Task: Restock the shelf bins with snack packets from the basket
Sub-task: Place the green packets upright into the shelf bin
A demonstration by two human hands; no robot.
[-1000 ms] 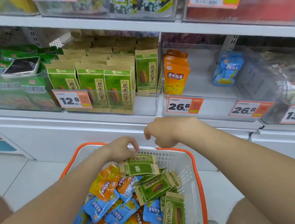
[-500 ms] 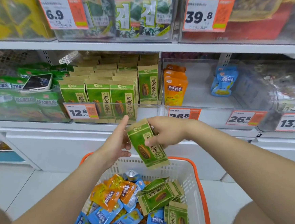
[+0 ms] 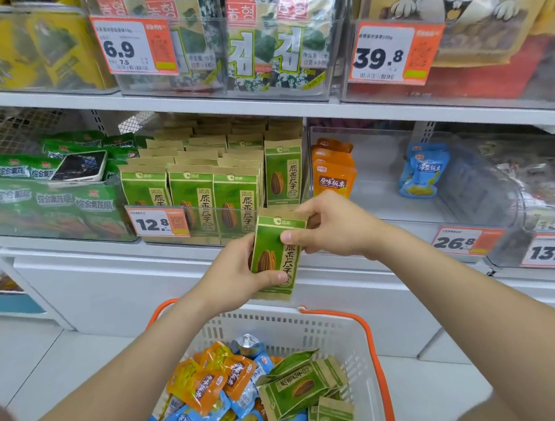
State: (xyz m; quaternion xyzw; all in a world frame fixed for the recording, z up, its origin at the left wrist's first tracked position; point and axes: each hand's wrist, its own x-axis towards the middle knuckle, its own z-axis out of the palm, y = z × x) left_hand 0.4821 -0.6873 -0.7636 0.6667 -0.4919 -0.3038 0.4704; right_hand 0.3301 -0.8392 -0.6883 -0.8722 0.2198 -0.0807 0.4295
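Green seed packet [image 3: 274, 253] gripped upright between both hands, left hand [image 3: 238, 276] curled round its lower half, right hand [image 3: 334, 229] fingers [image 3: 291, 235] pinching its top, above the basket [image 3: 278, 326] and just short of the matching bin [image 3: 210, 212] beyond the fingers, probably squared up for slotting in.

Shop: price tags [image 3: 157, 222] on snack-stocked shelf bins [image 3: 204, 222].

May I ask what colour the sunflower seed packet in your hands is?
Sunflower seed packet: green with tan edges, head view.
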